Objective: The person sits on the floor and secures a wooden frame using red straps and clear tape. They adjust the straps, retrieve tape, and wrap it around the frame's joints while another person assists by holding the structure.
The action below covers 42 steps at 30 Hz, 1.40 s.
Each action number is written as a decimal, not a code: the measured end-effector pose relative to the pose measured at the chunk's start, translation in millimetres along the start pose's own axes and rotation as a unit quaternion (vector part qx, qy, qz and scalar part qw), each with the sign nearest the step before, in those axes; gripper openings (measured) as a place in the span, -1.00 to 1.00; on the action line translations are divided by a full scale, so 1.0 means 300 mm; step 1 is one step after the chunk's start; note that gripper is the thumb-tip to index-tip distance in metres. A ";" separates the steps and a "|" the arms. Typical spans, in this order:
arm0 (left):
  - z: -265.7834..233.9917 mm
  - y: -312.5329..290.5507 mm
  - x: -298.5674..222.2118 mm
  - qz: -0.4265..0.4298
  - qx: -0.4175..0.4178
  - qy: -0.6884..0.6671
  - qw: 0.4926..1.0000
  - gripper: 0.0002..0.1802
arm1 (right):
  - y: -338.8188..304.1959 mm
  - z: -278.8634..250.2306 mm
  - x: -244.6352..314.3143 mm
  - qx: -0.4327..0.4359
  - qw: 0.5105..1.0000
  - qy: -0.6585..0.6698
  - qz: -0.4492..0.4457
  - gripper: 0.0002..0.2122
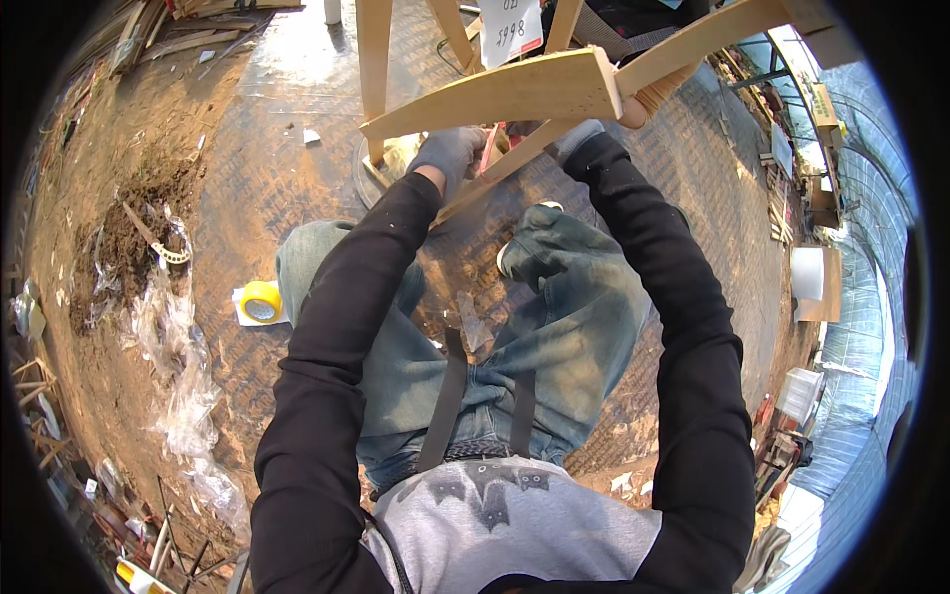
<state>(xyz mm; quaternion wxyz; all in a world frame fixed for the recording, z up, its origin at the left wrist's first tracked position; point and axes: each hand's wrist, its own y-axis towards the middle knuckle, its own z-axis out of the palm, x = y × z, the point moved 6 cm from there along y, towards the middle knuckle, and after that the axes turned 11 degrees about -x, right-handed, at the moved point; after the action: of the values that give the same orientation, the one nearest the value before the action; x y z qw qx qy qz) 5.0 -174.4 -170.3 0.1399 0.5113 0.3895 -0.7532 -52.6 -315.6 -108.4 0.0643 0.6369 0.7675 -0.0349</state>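
Both grey-gloved hands reach under the pale bare-wood chair frame [515, 94]. The left hand [447, 153] is closed around a slanted rail below its curved board; the right hand [577, 139] lies beside that rail, grip unclear.

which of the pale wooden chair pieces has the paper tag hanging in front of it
The upright slat at top centre, behind the white paper tag; the curved rail above both gloved hands has none.

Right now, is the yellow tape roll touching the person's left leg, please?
Apart: the head view shows bare floor between the yellow tape roll and the left leg.
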 end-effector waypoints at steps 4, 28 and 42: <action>0.003 -0.012 -0.079 0.256 -0.079 0.308 0.913 -0.75 | -0.023 0.002 -0.007 -0.095 0.976 0.191 0.052 -0.80; 0.000 -0.064 -0.123 0.359 -0.136 0.504 0.773 -0.85 | -0.036 0.194 -0.209 -0.134 0.937 0.236 0.221 -0.63; -0.015 -0.114 -0.125 0.356 -0.202 0.295 0.863 -0.81 | 0.010 -0.020 -0.073 -0.059 0.984 0.126 0.111 -0.68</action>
<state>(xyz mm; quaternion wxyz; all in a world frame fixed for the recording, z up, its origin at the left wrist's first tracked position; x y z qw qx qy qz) 3.6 -155.7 -123.1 0.3776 0.7742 0.3474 -0.3706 -45.9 -335.6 -99.3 0.0082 0.7122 0.6950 0.0988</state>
